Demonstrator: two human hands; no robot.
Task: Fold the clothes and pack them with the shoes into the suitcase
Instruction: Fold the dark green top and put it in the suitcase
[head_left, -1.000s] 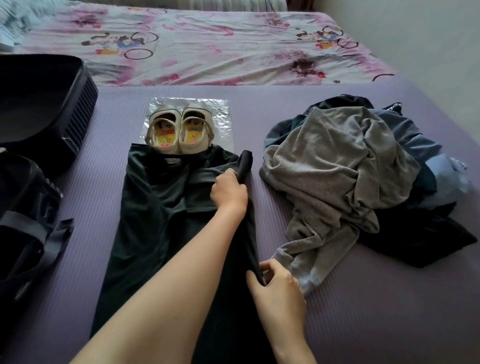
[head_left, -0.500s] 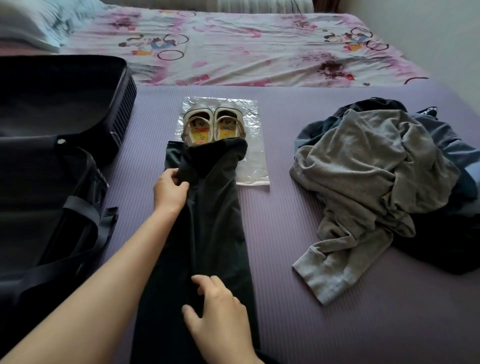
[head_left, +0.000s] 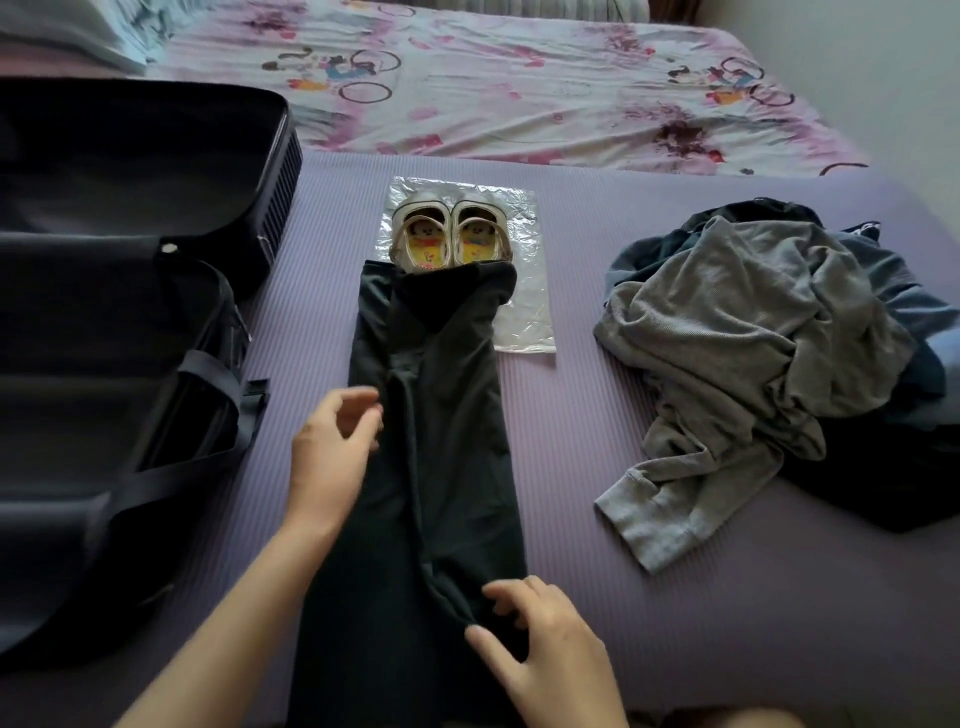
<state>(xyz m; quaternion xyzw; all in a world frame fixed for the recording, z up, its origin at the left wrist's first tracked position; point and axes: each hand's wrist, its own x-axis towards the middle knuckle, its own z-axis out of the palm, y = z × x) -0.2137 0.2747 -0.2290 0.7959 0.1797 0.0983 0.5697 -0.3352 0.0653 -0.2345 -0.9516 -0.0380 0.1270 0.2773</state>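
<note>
Folding stage: the dark garment lies as a long, narrow strip down the purple mat. I'd judge the crosswise folds are not yet made.
Left hand: at the strip's left edge, fingers loosely curved and apart, gripping nothing I can see. It's blurred, so contact is unsure.
Right hand: fingers spread, tips pressing the strip's near part.
Shoes: a pair side by side on a clear plastic bag, their near ends under the strip's far end.
Suitcase: open, on the left.
Pile: a grey sweatshirt on top of unfolded clothes, on the right.
Risk: pulling the far end back could drag the shoes or bag along. Soft layers may slip apart if lifted carelessly.
</note>
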